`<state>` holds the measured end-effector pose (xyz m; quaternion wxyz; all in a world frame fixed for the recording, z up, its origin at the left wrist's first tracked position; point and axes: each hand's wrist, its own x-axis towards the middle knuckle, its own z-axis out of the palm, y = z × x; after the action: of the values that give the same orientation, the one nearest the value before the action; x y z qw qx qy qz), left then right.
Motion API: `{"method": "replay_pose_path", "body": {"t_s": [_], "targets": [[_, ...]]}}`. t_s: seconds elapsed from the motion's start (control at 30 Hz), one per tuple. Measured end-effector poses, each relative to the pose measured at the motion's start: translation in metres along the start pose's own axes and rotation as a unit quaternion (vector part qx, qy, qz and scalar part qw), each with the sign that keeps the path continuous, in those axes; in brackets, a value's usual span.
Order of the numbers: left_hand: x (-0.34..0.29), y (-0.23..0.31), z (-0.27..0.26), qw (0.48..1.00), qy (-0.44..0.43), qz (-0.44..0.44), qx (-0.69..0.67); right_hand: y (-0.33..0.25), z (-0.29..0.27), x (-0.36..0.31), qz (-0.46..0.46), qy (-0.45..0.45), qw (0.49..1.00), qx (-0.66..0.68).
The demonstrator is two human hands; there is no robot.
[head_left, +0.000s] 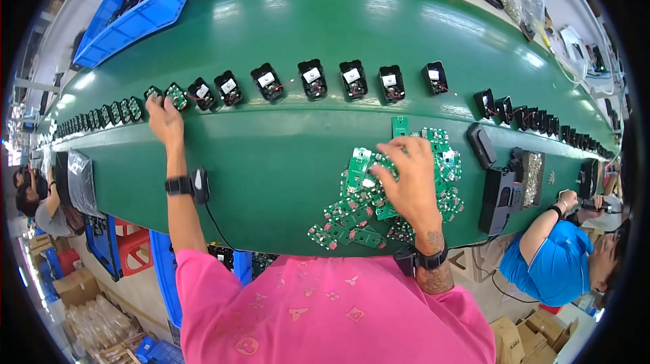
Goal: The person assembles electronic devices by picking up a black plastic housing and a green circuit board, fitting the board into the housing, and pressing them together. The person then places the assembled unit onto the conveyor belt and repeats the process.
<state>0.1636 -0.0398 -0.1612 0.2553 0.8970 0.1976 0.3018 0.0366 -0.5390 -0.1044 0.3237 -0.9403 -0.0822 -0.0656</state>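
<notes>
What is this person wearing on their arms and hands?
Both hands are bare, no gloves. The left hand has a black wristband with a small black device and a thin cable. The right hand has a black wrist strap and a dark tattoo above it. Pink short sleeves.

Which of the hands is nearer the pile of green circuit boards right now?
The right. The right hand rests on the pile of green circuit boards, fingers among them. The left hand is stretched far to the left, touching a black housing in the row on the belt.
</notes>
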Motion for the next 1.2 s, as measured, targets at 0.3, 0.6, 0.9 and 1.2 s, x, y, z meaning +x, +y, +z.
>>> {"method": "replay_pose_path", "body": {"t_s": [0.3,0.6,0.9,1.2], "targets": [[-0.044,0.049,-0.008,0.978,-0.157,0.133,0.017,-0.005,0.005,-0.009,-0.101,-0.168,0.979,-0.048],[-0.060,0.087,-0.019,0.991,-0.103,0.038,-0.080,-0.011,0.012,-0.005,-0.020,-0.052,0.992,0.111],[-0.159,0.150,-0.068,0.706,-0.316,-0.274,-0.572,-0.011,0.034,-0.006,0.212,-0.054,0.781,0.586],[-0.214,0.192,-0.041,0.870,-0.410,0.119,-0.247,-0.021,0.039,-0.008,0.208,-0.184,0.712,0.645]]}}
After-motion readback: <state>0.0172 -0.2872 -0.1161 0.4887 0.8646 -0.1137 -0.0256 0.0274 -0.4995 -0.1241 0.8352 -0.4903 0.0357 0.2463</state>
